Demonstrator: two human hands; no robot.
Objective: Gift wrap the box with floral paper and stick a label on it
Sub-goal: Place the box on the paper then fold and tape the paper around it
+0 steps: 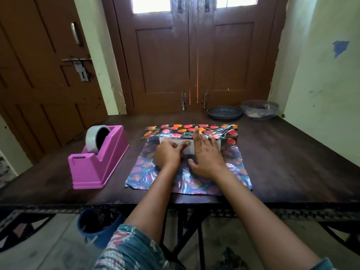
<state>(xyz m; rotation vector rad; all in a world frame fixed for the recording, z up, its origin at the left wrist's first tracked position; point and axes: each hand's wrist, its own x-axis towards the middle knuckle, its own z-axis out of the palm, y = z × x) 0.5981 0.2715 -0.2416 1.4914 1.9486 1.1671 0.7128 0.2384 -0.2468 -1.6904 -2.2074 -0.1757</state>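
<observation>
A sheet of floral paper [229, 172] lies on the dark table, its pale back side up, with the far edge folded toward me so the bright tulip print shows. A white box [190, 150] lies on the sheet, partly under that folded edge and mostly hidden by my hands. My left hand [168, 153] rests on the box with its fingers pointing right. My right hand [207, 154] lies flat with straight fingers over the box and the folded edge of the paper. No label is in view.
A pink tape dispenser [97, 160] with a roll of clear tape stands on the table [292, 152] to the left. A dark plate [224, 113] and a clear bowl [260, 110] sit at the far right edge. A blue bucket [97, 227] stands on the floor under the table.
</observation>
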